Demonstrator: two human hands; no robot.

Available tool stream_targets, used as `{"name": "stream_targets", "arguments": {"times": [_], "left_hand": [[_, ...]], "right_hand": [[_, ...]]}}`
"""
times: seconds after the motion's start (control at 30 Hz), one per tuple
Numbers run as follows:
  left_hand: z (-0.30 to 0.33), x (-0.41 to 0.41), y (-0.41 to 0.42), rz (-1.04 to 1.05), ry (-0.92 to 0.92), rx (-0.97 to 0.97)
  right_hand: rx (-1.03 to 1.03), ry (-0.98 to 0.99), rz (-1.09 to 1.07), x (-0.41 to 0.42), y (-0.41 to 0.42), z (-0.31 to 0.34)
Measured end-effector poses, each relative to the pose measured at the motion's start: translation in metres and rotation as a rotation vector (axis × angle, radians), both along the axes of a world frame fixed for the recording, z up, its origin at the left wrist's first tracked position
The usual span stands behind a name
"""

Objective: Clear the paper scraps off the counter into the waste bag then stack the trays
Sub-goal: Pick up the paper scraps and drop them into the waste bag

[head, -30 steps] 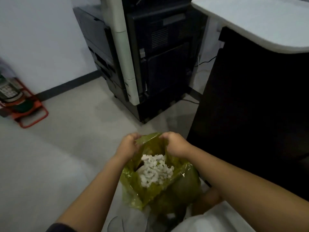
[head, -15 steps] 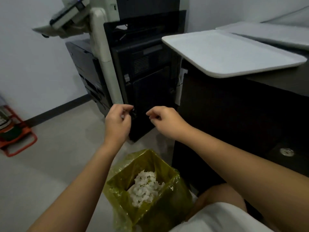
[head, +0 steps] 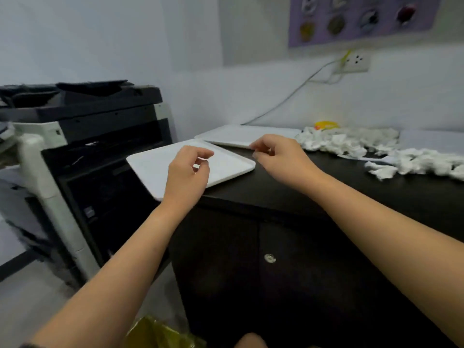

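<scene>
Two white trays lie on the dark counter (head: 313, 187): a near tray (head: 155, 164) overhanging the counter's left edge and a far tray (head: 238, 136) behind it. My left hand (head: 187, 177) hovers over the near tray, fingers loosely curled, holding nothing. My right hand (head: 278, 156) hangs over the counter by the near tray's right corner, also loosely curled and empty. White paper scraps (head: 351, 144) are heaped at the counter's back right. The top of the yellow-green waste bag (head: 160, 332) shows at the bottom edge, on the floor.
A large black and white copier (head: 82, 156) stands to the left of the counter. The dark cabinet front (head: 251, 272) has a round metal knob (head: 270, 258). A cable runs from a wall socket (head: 355, 62) down to the counter. A yellow object (head: 326, 125) lies behind the scraps.
Both hands let go of the waste bag's rim and rose from floor level to the counter. The view tilted up, so the trays and scraps came into sight.
</scene>
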State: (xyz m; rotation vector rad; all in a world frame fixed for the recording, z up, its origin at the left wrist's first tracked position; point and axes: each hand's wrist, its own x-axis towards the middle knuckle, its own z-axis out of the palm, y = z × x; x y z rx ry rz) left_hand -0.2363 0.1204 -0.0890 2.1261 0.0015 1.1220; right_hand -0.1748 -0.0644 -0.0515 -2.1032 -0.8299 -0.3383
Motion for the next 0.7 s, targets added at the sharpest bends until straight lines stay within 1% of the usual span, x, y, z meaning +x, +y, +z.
{"name": "stream_targets", "arguments": {"times": [0.1, 0.2, 0.37, 0.57, 0.63, 0.7], "left_hand": [[0.001, 0.043, -0.047, -0.133, 0.074, 0.050], [-0.004, 0.083, -0.090, -0.257, 0.105, 0.096], [-0.009, 0.137, -0.152, -0.403, 0.166, 0.192], [-0.013, 0.190, -0.205, -0.473, 0.281, 0.328], [-0.015, 0.208, -0.218, -0.479, 0.330, 0.376], [-0.020, 0.226, -0.227, -0.430, 0.363, 0.462]], "right_hand": [[0.002, 0.009, -0.148, 0.030, -0.055, 0.000], [0.001, 0.022, -0.273, 0.054, -0.104, -0.004], [-0.016, 0.076, -0.438, 0.082, -0.173, -0.013], [-0.009, 0.070, -0.571, 0.108, -0.220, -0.026], [-0.020, 0.060, -0.563, 0.112, -0.223, -0.033], [-0.091, 0.041, -0.498, 0.115, -0.223, -0.039]]}}
